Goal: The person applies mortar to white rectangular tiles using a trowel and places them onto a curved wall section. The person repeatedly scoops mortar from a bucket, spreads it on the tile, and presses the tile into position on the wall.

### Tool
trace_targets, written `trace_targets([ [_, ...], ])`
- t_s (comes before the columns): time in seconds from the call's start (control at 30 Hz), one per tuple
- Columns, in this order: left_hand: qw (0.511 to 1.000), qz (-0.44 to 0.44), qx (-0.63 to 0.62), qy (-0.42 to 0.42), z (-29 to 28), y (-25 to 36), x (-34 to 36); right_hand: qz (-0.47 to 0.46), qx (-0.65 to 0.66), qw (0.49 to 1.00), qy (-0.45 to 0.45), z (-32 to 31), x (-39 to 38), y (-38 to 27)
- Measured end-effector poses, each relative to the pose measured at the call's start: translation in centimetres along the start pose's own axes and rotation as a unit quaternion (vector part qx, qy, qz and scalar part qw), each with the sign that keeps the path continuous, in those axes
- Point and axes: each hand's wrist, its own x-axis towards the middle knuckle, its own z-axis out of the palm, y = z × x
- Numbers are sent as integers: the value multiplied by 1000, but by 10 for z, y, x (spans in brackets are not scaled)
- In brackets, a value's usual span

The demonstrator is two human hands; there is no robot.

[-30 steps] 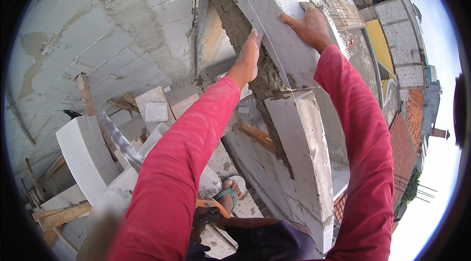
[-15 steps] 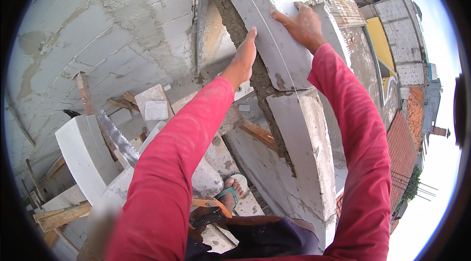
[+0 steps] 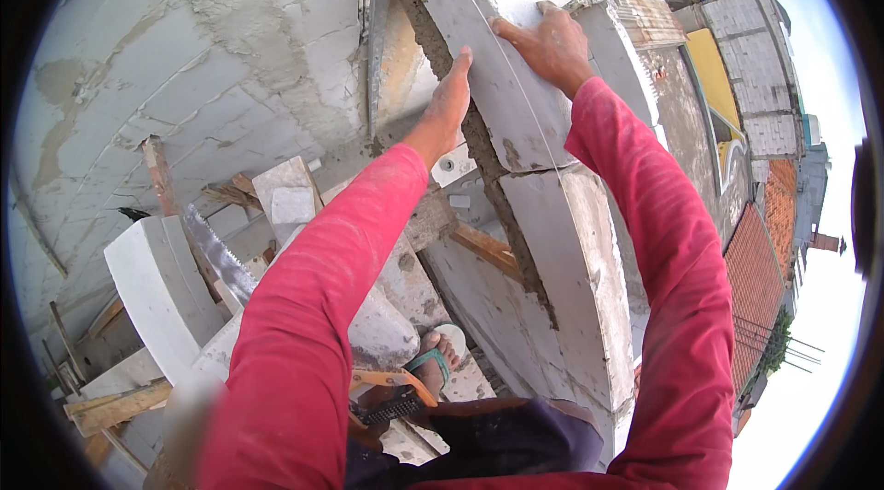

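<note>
A large white lightweight concrete block [image 3: 488, 57] rests on a wall course, with grey mortar [image 3: 481, 145] showing along its left edge. My right hand [image 3: 552, 46] grips it from the right, thumb on the face and fingers over the far edge. Against its left edge my left hand [image 3: 444, 108] bears, thumb upward, other fingers mostly hidden; the two hands hold the block between them. A thin string [image 3: 502, 52] runs lengthwise over it. Below, another white block [image 3: 562, 241] meets its lower end in the wall.
A metal upright [image 3: 378, 39] stands left of the wall. Loose blocks [image 3: 157, 292], a handsaw blade [image 3: 216, 255] and wood scraps [image 3: 120, 407] lie at lower left. Near my sandalled foot [image 3: 437, 361] is an orange-handled saw [image 3: 396, 379]. Rooftops [image 3: 760, 269] drop away at right.
The block has shifted slightly left over the mortar, so less of the mortar strip shows. Both my hands have moved left with it.
</note>
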Motion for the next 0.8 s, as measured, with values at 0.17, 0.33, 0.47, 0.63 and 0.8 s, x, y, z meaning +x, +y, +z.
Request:
trace_targets([
  [0.17,1000,14,20,-2,-17,-15,19,-11,4,1000,-16,3,0,-5],
  [0.33,999,10,25,-24,-11,-8,11,-7,1,1000,-22,7,5,1],
  [0.47,998,32,41,-27,-4,-7,7,9,17,999,-51,4,2,2],
  [0.63,998,39,29,-40,-17,-12,18,-2,-4,1000,-13,16,2,0],
  [0.8,999,35,13,-39,-8,-13,7,-34,-19,999,-1,21,0,6],
])
